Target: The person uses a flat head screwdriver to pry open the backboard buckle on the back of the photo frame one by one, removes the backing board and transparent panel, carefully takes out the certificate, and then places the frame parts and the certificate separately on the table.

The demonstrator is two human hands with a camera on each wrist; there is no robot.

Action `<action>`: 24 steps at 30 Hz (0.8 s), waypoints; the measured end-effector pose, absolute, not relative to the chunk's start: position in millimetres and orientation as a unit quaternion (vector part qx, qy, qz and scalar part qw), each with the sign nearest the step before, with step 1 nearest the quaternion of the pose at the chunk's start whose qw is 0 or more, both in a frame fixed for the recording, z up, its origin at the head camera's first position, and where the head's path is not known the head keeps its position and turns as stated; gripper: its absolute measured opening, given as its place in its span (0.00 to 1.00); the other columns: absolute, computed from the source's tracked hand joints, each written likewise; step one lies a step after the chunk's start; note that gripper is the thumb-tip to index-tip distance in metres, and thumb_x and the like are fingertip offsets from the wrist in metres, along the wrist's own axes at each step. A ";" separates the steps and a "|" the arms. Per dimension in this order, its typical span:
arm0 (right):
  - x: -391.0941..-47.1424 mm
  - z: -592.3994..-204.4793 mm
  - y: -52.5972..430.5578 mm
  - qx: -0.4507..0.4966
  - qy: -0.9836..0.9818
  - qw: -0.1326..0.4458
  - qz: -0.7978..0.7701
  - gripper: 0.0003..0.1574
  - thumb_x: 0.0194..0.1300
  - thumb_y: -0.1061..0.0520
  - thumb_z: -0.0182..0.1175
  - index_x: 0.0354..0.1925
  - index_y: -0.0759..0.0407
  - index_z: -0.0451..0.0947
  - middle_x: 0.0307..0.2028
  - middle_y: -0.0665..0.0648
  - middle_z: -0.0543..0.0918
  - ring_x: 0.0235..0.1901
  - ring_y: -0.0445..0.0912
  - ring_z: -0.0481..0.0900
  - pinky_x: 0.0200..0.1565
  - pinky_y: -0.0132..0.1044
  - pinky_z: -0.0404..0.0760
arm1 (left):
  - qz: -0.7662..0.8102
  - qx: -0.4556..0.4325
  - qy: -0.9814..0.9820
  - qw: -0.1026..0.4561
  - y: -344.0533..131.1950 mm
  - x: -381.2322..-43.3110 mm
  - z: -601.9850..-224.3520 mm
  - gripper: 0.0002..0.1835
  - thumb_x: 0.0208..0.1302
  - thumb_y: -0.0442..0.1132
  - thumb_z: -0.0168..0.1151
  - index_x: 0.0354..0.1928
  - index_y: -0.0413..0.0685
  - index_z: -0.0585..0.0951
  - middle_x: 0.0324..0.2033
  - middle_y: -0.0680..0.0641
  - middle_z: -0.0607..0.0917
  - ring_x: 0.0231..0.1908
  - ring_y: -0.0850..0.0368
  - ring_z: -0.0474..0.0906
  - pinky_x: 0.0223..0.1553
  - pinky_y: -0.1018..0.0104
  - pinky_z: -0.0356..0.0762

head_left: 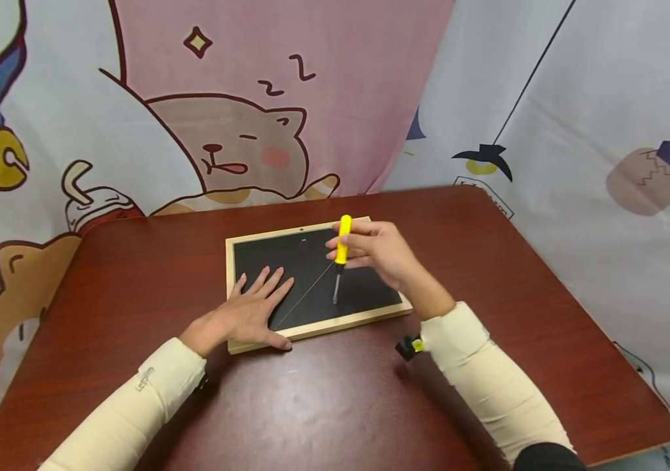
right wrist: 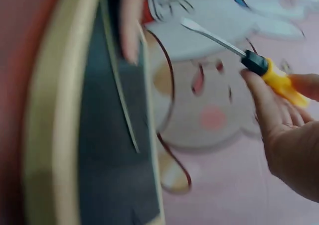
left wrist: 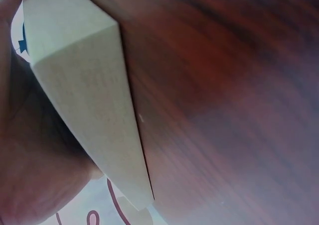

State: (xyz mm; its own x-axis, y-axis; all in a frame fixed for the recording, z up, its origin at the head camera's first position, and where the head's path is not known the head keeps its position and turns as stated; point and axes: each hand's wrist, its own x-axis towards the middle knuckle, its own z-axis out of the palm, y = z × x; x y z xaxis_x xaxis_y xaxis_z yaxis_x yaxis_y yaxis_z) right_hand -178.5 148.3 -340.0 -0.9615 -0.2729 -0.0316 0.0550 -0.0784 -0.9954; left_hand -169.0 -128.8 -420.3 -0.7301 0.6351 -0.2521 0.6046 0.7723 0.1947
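A wooden-framed board [head_left: 323, 327] with a black back panel [head_left: 311, 288] lies on the table, a thin diagonal strip or edge crossing the panel. My left hand [head_left: 252, 311] rests on its left part with the fingers spread, the thumb over the near edge of the frame. In the left wrist view, the frame's pale corner [left wrist: 84, 75] is close beside that hand. Above the panel's right half, my right hand [head_left: 379, 252] pinches the yellow handle of a flat-blade screwdriver [head_left: 343, 245]. Its tip points downward; the right wrist view shows the metal blade [right wrist: 214, 37] apart from the panel.
The reddish-brown table [head_left: 164, 261] extends around the frame on all sides. Behind it hangs a cloth [head_left: 370, 65] printed with cartoon animals. A small dark metal fitting [head_left: 303, 240] is on the panel near its far edge.
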 end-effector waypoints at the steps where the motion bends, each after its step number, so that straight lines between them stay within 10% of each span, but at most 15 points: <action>1: -183.3 -335.6 161.2 -0.060 0.671 0.128 -0.727 0.22 0.67 0.62 0.59 0.58 0.67 0.75 0.46 0.69 0.84 0.40 0.53 0.88 0.43 0.47 0.83 | 0.052 0.334 0.929 0.153 -129.0 -168.6 -420.6 0.65 0.46 0.78 0.60 0.78 0.53 0.44 0.77 0.43 0.39 0.76 0.40 0.32 0.67 0.30 0.33; 24: -225.3 -401.4 346.6 0.155 0.703 0.378 -0.582 0.24 0.71 0.61 0.53 0.62 0.69 0.64 0.42 0.62 0.87 0.44 0.54 0.86 0.45 0.46 0.83 | 0.058 0.338 0.928 0.144 -130.7 -167.1 -417.9 0.64 0.47 0.77 0.61 0.78 0.51 0.45 0.77 0.42 0.40 0.75 0.39 0.34 0.67 0.30 0.34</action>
